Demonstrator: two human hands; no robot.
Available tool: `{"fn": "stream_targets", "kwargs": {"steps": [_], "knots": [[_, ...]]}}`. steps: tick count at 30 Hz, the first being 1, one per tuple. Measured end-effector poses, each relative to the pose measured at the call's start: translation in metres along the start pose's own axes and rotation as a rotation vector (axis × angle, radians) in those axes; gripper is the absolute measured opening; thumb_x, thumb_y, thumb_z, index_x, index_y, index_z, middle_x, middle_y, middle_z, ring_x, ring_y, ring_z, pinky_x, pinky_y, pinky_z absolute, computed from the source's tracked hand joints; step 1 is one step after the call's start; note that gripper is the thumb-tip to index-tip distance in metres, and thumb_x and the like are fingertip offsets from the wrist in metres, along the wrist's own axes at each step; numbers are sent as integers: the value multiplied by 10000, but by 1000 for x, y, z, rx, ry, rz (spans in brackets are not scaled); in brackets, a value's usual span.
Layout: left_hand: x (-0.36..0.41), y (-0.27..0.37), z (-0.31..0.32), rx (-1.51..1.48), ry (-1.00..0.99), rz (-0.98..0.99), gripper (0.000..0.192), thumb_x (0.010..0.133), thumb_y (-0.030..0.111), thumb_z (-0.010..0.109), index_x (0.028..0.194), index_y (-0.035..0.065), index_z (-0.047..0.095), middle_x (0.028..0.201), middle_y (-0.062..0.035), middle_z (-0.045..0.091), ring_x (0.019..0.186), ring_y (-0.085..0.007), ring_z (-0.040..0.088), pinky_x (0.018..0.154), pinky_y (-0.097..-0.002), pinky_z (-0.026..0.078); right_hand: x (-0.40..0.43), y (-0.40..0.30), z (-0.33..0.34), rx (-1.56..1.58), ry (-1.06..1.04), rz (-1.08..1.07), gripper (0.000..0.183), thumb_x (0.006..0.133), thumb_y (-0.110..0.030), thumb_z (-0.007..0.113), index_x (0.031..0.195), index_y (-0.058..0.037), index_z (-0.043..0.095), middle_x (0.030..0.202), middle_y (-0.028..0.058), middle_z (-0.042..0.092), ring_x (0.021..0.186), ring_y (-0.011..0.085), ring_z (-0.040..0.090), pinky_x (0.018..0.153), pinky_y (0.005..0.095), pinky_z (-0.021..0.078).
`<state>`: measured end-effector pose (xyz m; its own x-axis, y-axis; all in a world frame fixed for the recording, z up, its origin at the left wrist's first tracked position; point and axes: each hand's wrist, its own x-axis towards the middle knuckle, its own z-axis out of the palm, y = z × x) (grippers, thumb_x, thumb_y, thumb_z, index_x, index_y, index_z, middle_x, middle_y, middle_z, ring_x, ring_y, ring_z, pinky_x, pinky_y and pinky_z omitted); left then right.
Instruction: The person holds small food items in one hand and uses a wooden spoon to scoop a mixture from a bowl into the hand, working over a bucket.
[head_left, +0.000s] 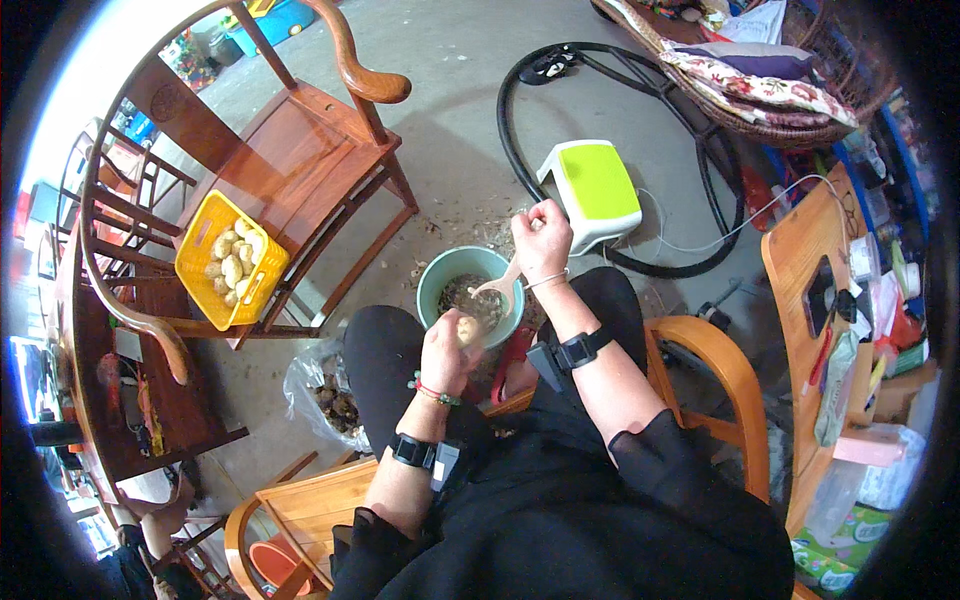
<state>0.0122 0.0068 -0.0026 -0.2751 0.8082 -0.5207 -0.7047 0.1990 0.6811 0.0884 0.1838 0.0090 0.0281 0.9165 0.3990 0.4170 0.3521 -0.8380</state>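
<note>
My left hand holds a pale, peeled-looking potato just over the near rim of a light green bucket. Gripped by its handle in my right hand is a pale Y-shaped peeler, whose head reaches over the bucket. Inside the bucket lie dark and pale scraps. A yellow plastic basket with several pale potatoes stands tilted on the wooden armchair seat to the left. Below and left of the bucket, a clear plastic bag contains dark, dirty lumps.
The wooden armchair stands at the left. Beyond the bucket are a green-topped white stool and a black ring-shaped frame. Scraps litter the concrete floor. A cluttered wooden surface lies at the right, below a wicker seat with cushions.
</note>
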Motion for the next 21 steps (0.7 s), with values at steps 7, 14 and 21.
{"fn": "stream_targets", "kwargs": {"steps": [7,14,21], "knots": [[1,9,5,-321,-6,-228,293,903,312,345,835,68,492,571,-38,435,416,-129,369,345,-219,249,-12,-29,-6,202,-88,85,150,688,-83,608,655,-29,472,548,61,502,482,151,469,472,308,396],[4,-1,-10,-264,-6,-212,301,906,316,329,812,73,479,567,-17,405,415,-111,340,351,-217,249,-24,-17,5,147,-103,55,150,674,-104,615,661,-53,475,534,70,505,483,190,513,472,322,409],[2,4,-9,-271,-84,-248,294,904,315,321,795,77,456,563,3,347,416,-96,322,349,-204,223,-5,-12,-5,48,5,25,143,665,-70,614,668,-36,475,533,66,492,477,186,474,486,321,410]]}}
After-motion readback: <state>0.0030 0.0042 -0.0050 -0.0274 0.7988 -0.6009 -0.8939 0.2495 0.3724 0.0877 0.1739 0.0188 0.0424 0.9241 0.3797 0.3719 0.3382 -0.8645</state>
